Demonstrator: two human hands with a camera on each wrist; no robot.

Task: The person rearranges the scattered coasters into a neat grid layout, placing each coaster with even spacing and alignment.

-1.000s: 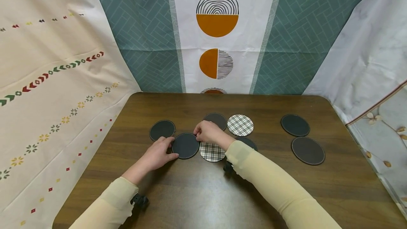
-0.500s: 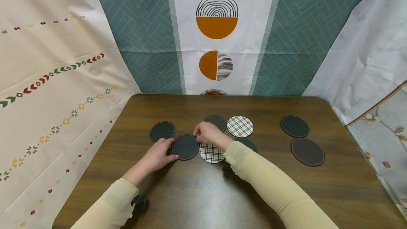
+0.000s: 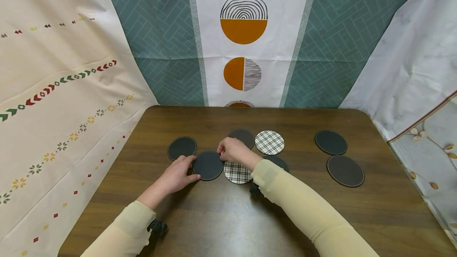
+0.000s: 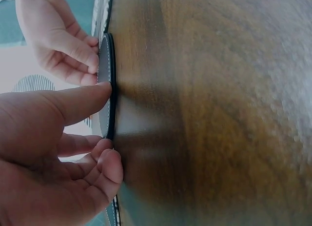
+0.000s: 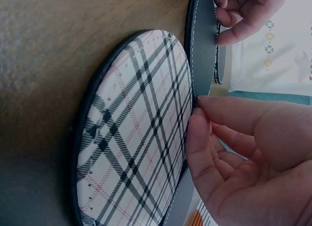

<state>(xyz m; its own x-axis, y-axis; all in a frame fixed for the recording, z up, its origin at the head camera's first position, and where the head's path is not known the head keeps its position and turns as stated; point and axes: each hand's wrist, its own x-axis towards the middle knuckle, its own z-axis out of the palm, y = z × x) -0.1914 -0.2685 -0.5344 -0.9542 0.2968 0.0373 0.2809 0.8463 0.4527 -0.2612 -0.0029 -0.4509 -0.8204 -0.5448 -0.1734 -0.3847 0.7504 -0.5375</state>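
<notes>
A round black coaster (image 3: pixel 208 166) with pale stitching lies on the table in front of me. My left hand (image 3: pixel 176 175) holds its left side, the thumb at the near rim and the fingers at the far-left rim. At the right rim, my right hand (image 3: pixel 233 148) pinches the edge between thumb and forefinger. Right beside it lies a white coaster with black plaid (image 3: pixel 236 173), partly covered by the right hand and wrist in the head view. The right wrist view shows this plaid coaster (image 5: pixel 139 133) large, with the right fingertips at its far rim.
Another dark coaster (image 3: pixel 182 148) lies behind the left hand. Behind the right hand are a brown coaster (image 3: pixel 242 135), a plaid one (image 3: pixel 269 142) and a dark one (image 3: pixel 279 162) partly under the forearm. Two more, black (image 3: pixel 331 142) and brown (image 3: pixel 345 170), lie at the right.
</notes>
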